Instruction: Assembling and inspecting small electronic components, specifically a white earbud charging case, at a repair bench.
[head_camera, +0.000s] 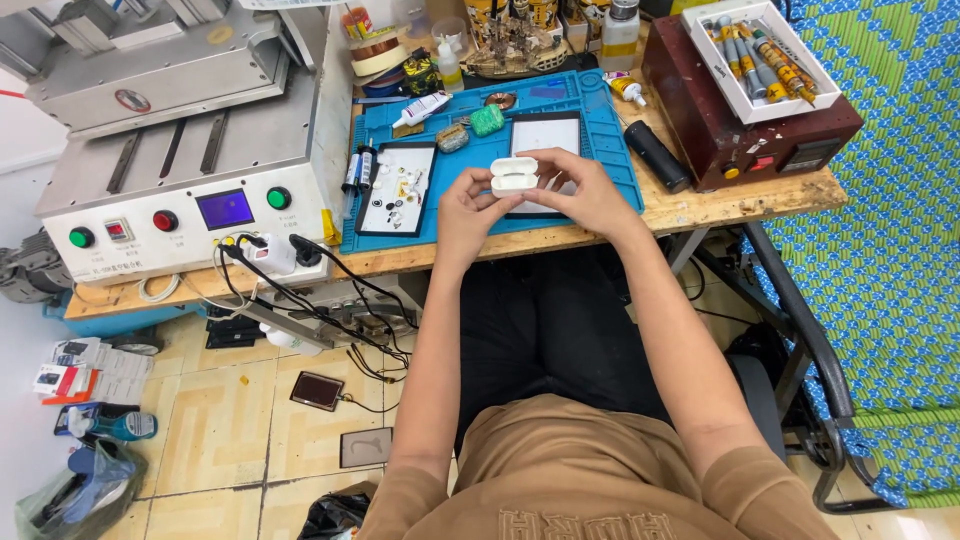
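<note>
Fingers of both the left hand (467, 212) and the right hand (580, 190) are clamped on a white earbud case (514, 176), held level above the blue mat (585, 110), long axis left-right, lid uppermost.

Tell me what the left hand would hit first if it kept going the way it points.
The left hand already touches the white earbud case; past it, probably the green pouch, though depth is unclear.

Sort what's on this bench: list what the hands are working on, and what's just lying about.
In hand: white case, held open by the left hand and right hand, above the blue mat.

Lying about: grey machine, black cylinder, tray of tubes, glue tube, green pouch.
</note>
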